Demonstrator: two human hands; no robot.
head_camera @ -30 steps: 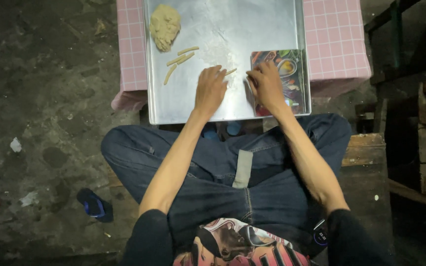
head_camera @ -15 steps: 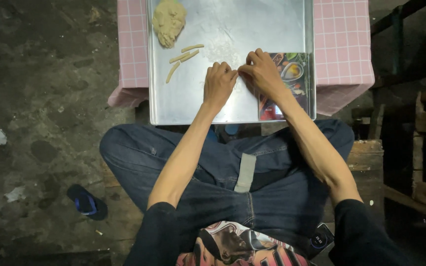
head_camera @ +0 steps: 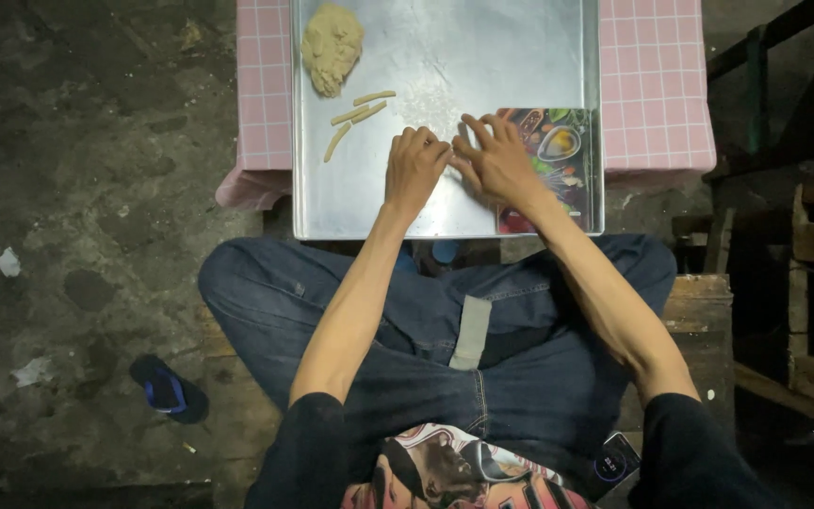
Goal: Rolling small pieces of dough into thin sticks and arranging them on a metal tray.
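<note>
Your left hand and right hand press palm-down, fingers loosely curled, mid-tray; whether dough lies beneath, I cannot tell. Dough lump and strips sit at the tray's far-left corner, clear of the rolling space.

Both hands, left and right, are pressed side by side on a metal tray. A dough lump and four dough sticks are seen at the tray's far left, on a pink-checked counter.
</note>
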